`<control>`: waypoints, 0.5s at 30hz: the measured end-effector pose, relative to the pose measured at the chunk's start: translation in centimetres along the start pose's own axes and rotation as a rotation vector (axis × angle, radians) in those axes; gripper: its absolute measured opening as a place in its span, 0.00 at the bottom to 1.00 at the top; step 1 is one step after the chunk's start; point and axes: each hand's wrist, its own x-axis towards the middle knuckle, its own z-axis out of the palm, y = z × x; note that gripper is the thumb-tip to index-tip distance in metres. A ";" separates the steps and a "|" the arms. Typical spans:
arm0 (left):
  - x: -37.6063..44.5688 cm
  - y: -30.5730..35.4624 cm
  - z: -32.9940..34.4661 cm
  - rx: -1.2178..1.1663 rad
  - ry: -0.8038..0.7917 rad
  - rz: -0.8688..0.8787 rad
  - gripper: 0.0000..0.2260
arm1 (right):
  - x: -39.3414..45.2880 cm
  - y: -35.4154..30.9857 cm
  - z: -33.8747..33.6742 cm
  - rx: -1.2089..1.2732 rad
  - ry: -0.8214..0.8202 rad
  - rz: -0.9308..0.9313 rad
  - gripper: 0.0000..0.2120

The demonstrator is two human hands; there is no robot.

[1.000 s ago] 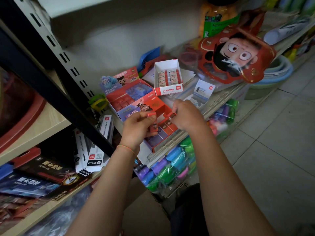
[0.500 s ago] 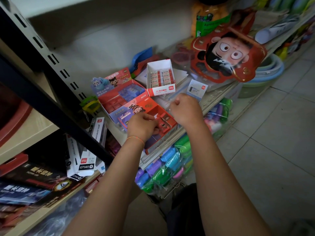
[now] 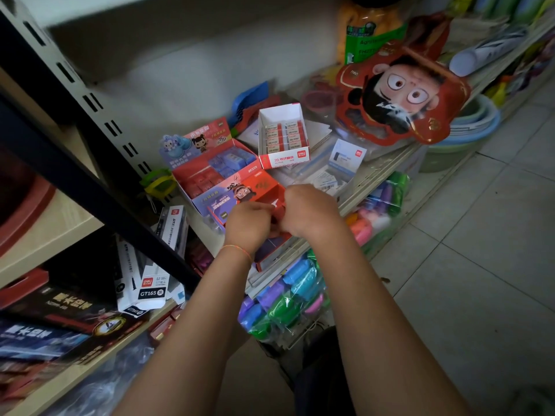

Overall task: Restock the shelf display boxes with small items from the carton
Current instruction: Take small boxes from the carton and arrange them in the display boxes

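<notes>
At the shelf edge, my left hand (image 3: 249, 226) and right hand (image 3: 309, 211) pinch the red box (image 3: 258, 187): light, flimsy card; hold corners.

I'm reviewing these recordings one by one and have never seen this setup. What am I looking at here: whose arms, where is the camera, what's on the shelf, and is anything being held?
There is no machine here. A person wears a wide-angle camera on the head, so you look down along their own bare arms. The left hand and the right hand meet over a red display box at the front of the shelf. Their fingers are curled around something red at that box, but the hands hide exactly what it is. Behind it stands a second red and blue display box with small packets, and to its right a white eraser box, open and nearly full. Bags of colourful items hang below the shelf edge.
</notes>
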 end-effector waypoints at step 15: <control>1.9 -1.2 -5.4 0.833 0.389 0.435 0.29 | 4.4 -4.6 -1.0 0.783 0.297 -0.045 0.14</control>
